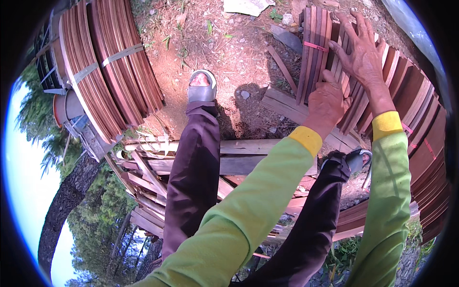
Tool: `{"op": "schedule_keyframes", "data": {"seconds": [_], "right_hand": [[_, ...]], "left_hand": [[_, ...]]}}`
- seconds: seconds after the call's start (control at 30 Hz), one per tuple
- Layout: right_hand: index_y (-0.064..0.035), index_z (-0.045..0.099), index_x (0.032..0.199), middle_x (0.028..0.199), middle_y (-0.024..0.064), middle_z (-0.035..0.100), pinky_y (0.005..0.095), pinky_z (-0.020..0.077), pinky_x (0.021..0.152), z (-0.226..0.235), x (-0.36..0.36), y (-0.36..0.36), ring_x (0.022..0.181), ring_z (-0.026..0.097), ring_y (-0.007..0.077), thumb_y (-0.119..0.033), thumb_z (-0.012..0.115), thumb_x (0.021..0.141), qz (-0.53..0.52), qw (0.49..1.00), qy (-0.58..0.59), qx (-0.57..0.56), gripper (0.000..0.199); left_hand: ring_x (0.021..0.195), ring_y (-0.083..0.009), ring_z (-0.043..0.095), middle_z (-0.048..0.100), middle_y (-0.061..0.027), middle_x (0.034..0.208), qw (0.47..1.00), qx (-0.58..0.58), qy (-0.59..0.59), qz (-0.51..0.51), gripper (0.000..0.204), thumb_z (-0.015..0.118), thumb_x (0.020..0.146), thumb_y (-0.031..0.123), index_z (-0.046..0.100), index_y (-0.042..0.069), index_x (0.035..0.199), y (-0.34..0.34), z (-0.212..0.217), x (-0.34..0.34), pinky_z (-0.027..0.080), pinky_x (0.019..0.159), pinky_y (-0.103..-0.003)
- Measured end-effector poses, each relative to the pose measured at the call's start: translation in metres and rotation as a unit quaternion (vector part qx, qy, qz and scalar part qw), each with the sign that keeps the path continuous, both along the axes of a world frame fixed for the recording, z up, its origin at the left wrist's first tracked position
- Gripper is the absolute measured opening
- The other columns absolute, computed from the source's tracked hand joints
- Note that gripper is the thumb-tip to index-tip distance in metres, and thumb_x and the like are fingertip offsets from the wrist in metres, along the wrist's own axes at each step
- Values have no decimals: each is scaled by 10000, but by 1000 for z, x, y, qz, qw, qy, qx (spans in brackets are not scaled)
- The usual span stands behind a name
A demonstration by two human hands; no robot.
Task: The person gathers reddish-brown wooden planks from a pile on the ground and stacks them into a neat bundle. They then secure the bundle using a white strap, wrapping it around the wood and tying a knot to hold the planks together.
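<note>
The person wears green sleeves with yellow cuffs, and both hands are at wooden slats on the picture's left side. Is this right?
Only the side is wrong: the head view shows the left hand and right hand at wooden slats on the right side. The green sleeves and yellow cuffs are correct.

The curled fingertips of the left hand are turned out of sight, so whether they pinch anything cannot be told, and the spread right hand covers parts of several wooden slats beneath it. The row of slats bends into the dark rim on the right, where its end is lost, while the pale sheet at the far right, the whitish flat piece and the strapped stack of boards at the far left are cut off. On the near side, the cropped left sleeve hides some of the planks.
</note>
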State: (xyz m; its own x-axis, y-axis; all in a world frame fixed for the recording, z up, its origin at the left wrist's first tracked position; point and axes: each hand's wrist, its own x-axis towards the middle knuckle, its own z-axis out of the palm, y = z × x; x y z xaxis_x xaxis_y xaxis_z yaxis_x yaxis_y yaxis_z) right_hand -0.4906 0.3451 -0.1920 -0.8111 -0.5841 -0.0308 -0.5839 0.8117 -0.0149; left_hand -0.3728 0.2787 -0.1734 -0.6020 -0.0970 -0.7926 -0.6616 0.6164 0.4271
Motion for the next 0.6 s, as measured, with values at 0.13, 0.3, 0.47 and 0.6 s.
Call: {"op": "schedule_keyframes", "data": {"seconds": [0.13, 0.3, 0.47, 0.6], "right_hand": [[-339, 334, 1429, 1463, 35, 330, 710, 234, 993, -18, 3, -4, 1372, 286, 292, -488, 589, 854, -9, 998, -19, 58, 646], [-319, 345, 1437, 1483, 35, 313, 672, 236, 1018, -22, 1, 7, 1381, 277, 270, -484, 514, 896, 43, 998, 21, 33, 590], [-268, 312, 1464, 1485, 78, 318, 578, 254, 1056, -26, 0, 14, 1378, 285, 287, -469, 481, 933, 70, 994, 28, 74, 592], [-253, 329, 1457, 1485, 97, 332, 498, 244, 1090, -21, -5, 2, 1377, 290, 298, -478, 439, 945, 121, 992, 21, 3, 571]], "left_hand": [[921, -345, 654, 614, -235, 1016, 999, 24, 31, 36, 646, 702, 796, 415, 348, -33, 1098, -11, -1, 13, 542, 758, -395], [783, -318, 664, 653, -147, 889, 978, 54, 188, 72, 438, 668, 832, 387, 491, 38, 1028, -110, 0, 89, 530, 659, -411], [598, -349, 603, 580, -183, 614, 959, -144, -17, 243, 361, 581, 886, 363, 585, 29, 749, -314, 0, 213, 488, 590, -383], [903, -389, 618, 634, -233, 918, 913, -329, -172, 168, 416, 538, 862, 390, 594, -17, 929, -440, -20, 378, 477, 823, -464]]}}
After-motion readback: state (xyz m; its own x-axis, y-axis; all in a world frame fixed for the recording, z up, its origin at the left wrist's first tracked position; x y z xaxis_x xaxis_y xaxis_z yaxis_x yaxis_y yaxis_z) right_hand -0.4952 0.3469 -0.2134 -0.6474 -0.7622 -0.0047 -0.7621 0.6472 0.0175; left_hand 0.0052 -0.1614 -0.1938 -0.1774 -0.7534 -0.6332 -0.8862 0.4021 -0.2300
